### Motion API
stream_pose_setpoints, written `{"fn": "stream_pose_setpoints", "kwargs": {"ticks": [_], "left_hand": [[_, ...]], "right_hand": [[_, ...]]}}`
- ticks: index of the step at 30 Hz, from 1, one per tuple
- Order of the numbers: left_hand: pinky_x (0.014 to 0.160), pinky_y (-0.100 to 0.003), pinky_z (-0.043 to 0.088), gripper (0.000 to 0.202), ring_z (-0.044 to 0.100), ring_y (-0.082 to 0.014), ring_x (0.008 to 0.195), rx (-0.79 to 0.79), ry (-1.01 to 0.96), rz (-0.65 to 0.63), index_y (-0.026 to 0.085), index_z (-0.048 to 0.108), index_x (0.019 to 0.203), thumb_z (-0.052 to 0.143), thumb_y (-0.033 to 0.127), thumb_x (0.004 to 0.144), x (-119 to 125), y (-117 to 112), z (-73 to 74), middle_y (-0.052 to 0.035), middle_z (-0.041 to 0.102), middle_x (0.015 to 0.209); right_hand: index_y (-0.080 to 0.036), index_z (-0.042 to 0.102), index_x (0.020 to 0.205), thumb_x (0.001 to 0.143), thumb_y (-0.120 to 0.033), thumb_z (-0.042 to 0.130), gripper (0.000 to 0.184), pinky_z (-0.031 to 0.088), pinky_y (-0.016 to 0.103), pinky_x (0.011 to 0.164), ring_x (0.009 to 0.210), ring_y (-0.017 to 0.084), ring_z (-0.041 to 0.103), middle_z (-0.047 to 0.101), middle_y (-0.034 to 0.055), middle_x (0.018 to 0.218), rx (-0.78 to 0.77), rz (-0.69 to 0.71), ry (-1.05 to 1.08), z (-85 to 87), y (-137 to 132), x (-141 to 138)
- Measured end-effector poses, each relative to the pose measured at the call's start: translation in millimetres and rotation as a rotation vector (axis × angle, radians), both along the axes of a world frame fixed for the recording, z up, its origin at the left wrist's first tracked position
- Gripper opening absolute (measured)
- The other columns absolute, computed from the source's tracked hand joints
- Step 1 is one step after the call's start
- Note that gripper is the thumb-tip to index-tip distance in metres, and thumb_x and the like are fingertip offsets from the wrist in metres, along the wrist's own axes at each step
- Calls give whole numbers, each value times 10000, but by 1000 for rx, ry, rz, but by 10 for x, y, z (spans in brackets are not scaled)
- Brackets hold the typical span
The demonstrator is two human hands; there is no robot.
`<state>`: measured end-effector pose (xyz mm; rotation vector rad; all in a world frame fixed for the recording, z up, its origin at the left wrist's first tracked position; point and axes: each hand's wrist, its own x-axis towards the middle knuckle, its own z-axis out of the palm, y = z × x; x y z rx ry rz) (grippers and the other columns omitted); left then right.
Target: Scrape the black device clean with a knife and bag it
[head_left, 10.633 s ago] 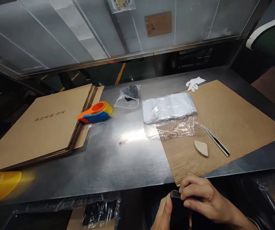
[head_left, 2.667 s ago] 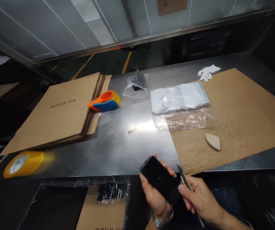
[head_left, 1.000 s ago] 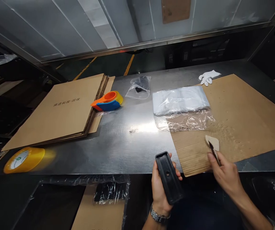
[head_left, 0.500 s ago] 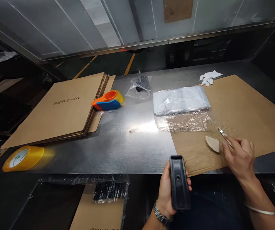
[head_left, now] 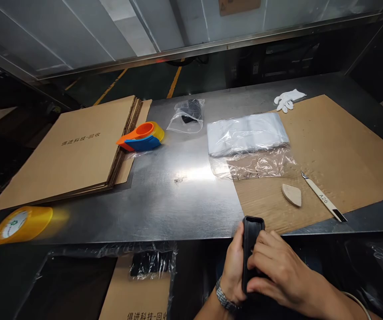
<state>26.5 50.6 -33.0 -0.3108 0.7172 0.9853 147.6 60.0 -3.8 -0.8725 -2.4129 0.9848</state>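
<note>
Black plastic case (head_left: 252, 231) held upright below desk (head_left: 178, 200) edge, left hand (head_left: 234, 266) wrapped behind, right hand (head_left: 278, 271) fingers clamped across front; judged light, rigid, smooth (possibly slippery), best gripped along long edges

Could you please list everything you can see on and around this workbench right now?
Black part: one, black, held in both hands at the near table edge.
Craft knife: one, white handle, on the cardboard sheet, right.
Wedge: one, beige, left of the knife.
Clear bags: a stack, whitish, table centre.
Small bag: one, clear, dark contents, far centre.
Tape dispenser: one, orange and blue.
Flat cartons: a stack, brown, left.
Tape roll: one, yellow, near left.
Glove: white, far right.
Left hand: grips the part.
Right hand: over the part.
</note>
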Motion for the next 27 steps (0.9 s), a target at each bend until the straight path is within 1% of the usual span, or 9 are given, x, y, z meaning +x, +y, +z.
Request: {"fn": "stream_pose_setpoints", "kwargs": {"ticks": [5,9,10,12,14,17,22,24,27], "left_hand": [[607,-215,443,381,586,-126,633,96,218,-52,94,661,848,496,437,880,15,-60,15,-36,642,676],[429,-223,391,607,547,-138,446,14,350,-321,65,661,833,332,573,887,37,-148,21,-64,604,527],[392,-216,370,674,531,-136,401,-11,354,-394,56,660,788,282,607,880,39,-168,17,-73,585,487],[361,-198,360,749,515,-128,356,-9,349,-475,45,652,701,234,645,864,42,-200,2,-87,561,449],[365,-191,385,762,521,-124,353,38,330,-488,45,645,650,236,655,855,41,-218,-16,-92,559,450],[362,-188,402,758,529,-123,359,90,277,-480,50,649,643,233,647,858,40,-219,-32,-92,567,468],[342,-184,396,778,531,-126,345,52,243,-521,51,643,612,198,637,865,22,-212,-26,-94,552,447],[345,-184,400,781,533,-127,345,37,266,-549,50,643,612,201,644,861,12,-228,-33,-90,540,434],[345,-188,406,790,531,-128,347,34,261,-566,51,645,625,191,656,853,6,-257,-59,-86,535,434]], "right_hand": [[-176,539,809,913,-244,521,125,316,327,720,784,171,434,565,0,754,-100,-19,-27,12,79,72],[-163,533,801,896,-209,538,105,345,318,675,772,182,436,523,20,741,-107,-130,-16,-2,230,159],[-162,544,863,889,-206,547,51,363,324,695,815,193,445,533,37,805,-111,-162,-8,-7,270,178],[-166,554,1011,876,-193,562,138,390,340,760,914,210,453,545,67,946,-123,-195,30,-17,341,208],[-178,593,1023,881,-185,553,148,403,334,768,911,203,479,566,64,940,-166,-180,74,-27,388,224],[-174,659,832,906,-199,513,165,406,299,677,756,168,511,569,32,741,-263,-155,102,-21,408,235],[-161,624,956,854,-257,609,141,413,297,728,835,171,523,583,43,870,-293,-116,66,24,371,236],[-161,629,917,826,-249,639,127,408,275,681,783,155,529,578,29,839,-301,-140,79,19,365,225],[-168,660,791,845,-186,576,102,391,244,595,667,122,533,572,1,715,-341,-179,123,-18,378,215]]}}
